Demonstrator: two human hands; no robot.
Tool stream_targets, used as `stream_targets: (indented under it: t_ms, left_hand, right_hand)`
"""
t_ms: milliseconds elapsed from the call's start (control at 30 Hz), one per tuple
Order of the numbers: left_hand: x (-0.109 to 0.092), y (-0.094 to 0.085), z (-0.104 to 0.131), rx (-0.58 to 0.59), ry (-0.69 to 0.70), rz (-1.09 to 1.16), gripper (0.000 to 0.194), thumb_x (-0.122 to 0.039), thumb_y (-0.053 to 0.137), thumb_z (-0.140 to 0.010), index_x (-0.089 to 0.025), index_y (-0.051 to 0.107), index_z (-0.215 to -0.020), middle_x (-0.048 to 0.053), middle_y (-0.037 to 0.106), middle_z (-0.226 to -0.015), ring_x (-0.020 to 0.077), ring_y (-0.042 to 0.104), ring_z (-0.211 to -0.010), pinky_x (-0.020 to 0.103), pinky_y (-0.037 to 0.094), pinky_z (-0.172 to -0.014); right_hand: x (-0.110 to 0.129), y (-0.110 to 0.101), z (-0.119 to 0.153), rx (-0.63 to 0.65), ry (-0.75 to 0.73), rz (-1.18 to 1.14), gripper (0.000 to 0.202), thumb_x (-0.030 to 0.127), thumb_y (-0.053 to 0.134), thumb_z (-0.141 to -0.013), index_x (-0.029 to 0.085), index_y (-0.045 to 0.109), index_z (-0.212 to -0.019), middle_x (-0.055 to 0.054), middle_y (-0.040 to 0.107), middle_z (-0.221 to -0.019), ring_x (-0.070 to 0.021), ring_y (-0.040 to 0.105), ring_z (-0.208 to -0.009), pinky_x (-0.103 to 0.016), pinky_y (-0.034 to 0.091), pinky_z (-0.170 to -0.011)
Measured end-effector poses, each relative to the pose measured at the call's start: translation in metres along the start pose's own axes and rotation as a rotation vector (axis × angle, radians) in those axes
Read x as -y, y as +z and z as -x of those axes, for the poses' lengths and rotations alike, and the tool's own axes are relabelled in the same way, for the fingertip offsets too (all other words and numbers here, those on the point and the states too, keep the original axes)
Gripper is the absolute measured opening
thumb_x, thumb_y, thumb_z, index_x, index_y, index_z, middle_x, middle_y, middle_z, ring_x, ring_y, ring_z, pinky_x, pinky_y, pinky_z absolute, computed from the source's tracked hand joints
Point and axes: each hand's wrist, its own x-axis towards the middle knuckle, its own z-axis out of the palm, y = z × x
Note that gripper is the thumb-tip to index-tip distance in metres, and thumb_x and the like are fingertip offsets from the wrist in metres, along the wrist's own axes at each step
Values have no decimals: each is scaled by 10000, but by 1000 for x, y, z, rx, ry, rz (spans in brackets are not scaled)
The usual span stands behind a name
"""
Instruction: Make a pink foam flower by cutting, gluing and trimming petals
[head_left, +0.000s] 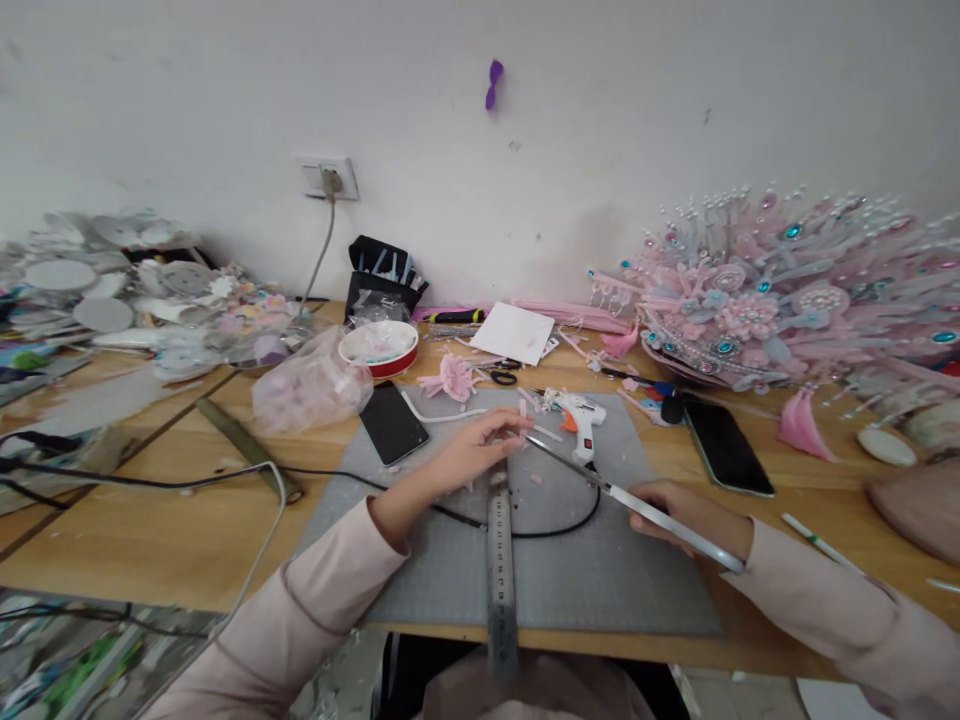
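Above the grey cutting mat (420, 570), my left hand (487, 440) pinches a small pale pink strip (523, 409) between thumb and fingertips. My right hand (686, 515) is closed around a long metal tool seen edge-on, which looks like scissors (660, 518). Their narrow dark tip points left and reaches the left fingertips. Whether the blades are apart cannot be made out. Below my hands, a steel ruler (501, 570) lies across the mat and over its front edge. A white glue gun (585, 420) rests behind the tool, and a pink pipe-cleaner flower (450, 378) sits at the mat's back edge.
Phones (394, 422) (726, 445) lie on both sides. A red-rimmed bowl (379, 348), bagged pieces (307, 385) and black-handled scissors (504, 378) stand behind. A large pink beaded headdress (757, 300) fills the back right. A black cable (555, 533) loops over the mat.
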Motion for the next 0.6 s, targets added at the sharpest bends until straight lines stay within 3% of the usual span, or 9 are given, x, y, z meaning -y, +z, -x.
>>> stream_targets:
  t_ms: [233,600]
  left_hand:
    - [9,0,-4,-54,-117,138,187,-220,631,-696,-169,651,-875,28,604,-908,143,544,-820,254,405,-761]
    - [7,4,-3,-3,-189,219,244,-134,653,-596,-166,669,-837,24,595,-930,70,509,-601,208,420,-587]
  right_hand:
    - [2,5,0,0,-27,111,333,480,485,-729,181,448,-588,42,371,-534,-96,341,-508,-224,243,-470]
    - [5,5,5,-23,-72,299,315,460,473,-750,161,553,-689,-34,541,-644,-149,461,-580,-245,323,-517]
